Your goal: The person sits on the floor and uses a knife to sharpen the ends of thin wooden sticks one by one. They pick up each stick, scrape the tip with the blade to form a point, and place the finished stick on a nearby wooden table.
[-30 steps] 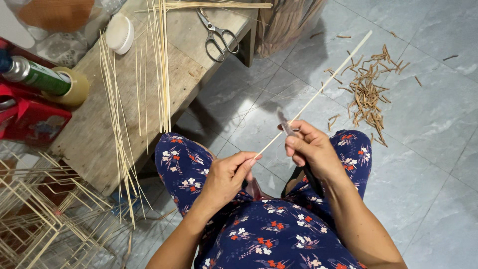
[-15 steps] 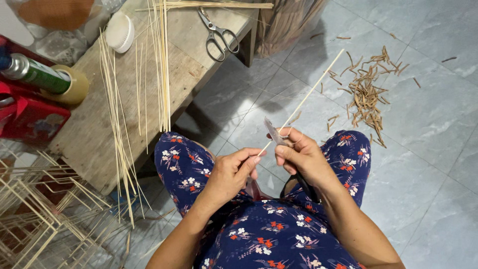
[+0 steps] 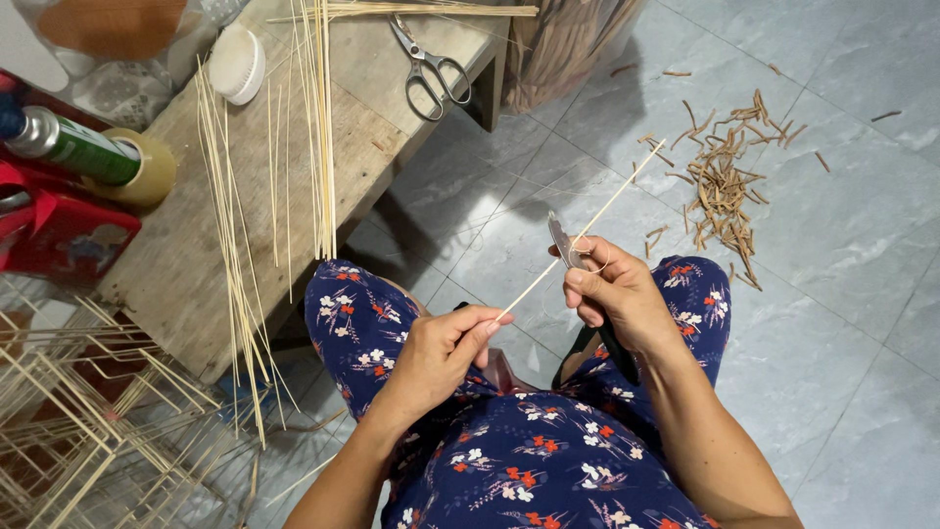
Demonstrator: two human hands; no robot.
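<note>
Above the lap, the left hand (image 3: pixel 441 348) pinches the near end of a thin stick (image 3: pixel 587 230); its long axis runs far-right past the knife (image 3: pixel 562 240) (closed in the right hand (image 3: pixel 617 294)).

— Item: head view. From where was it taken?

— From the wearer's head, seated; the lens was tipped steeply down over the lap, both forearms entering from the bottom edge.

— Nearness?

— Close. The left hand (image 3: pixel 443 345) and right hand (image 3: pixel 612 292) were framed at centre, within arm's reach.

— Extent recorded?

— A wooden bench (image 3: pixel 176 264) was taken in at upper left, a tiled floor (image 3: pixel 842 225) at right, a stick frame (image 3: pixel 88 431) at lower left.

— Shared ground with a second view?

— Only one view was supplied; no overlap was logged.
</note>
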